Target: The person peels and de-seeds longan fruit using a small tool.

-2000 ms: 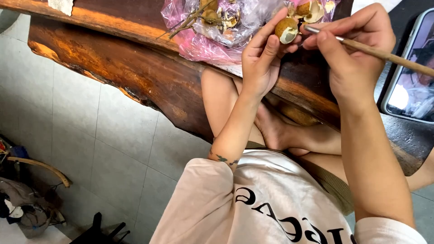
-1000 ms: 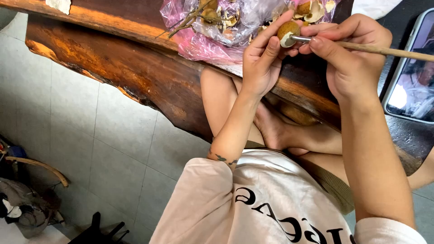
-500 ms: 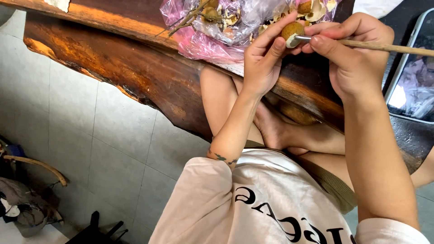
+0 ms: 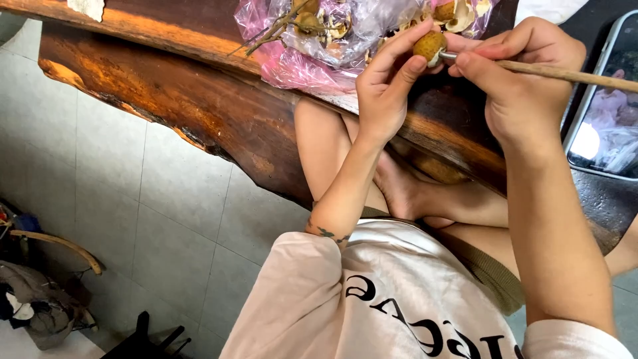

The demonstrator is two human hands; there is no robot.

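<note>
While the left hand (image 4: 385, 86) pinches a small round tan fruit (image 4: 428, 45) between thumb and curled fingertips, the right hand (image 4: 522, 80) grips a thin wooden-handled tool (image 4: 565, 74) with thumb and forefinger closed tight near its front end. The tool's pale metal tip touches the right side of the fruit, and its handle runs off to the right, nearly level. Both hands are raised over the near edge of a thick dark slab table (image 4: 199, 113) with a rough, wavy edge. The fruit sits in the air just above that edge, right in front of a crumpled plastic bag (image 4: 299, 60), pink and clear, that lies on the table. Inside the bag are more tan fruits, broken shells and bare twigs (image 4: 272, 30). To the right of the right hand, a phone (image 4: 608, 126) with a lit screen lies on the tabletop. Below the table, the person's bare knee and a folded foot show, and closer to the camera a pale shirt (image 4: 399, 299) with dark lettering. Grey floor tiles (image 4: 133, 199) fill the left side, with a curved wooden piece (image 4: 63, 247) and a heap of cloth (image 4: 36, 299) at the lower left corner.
</note>
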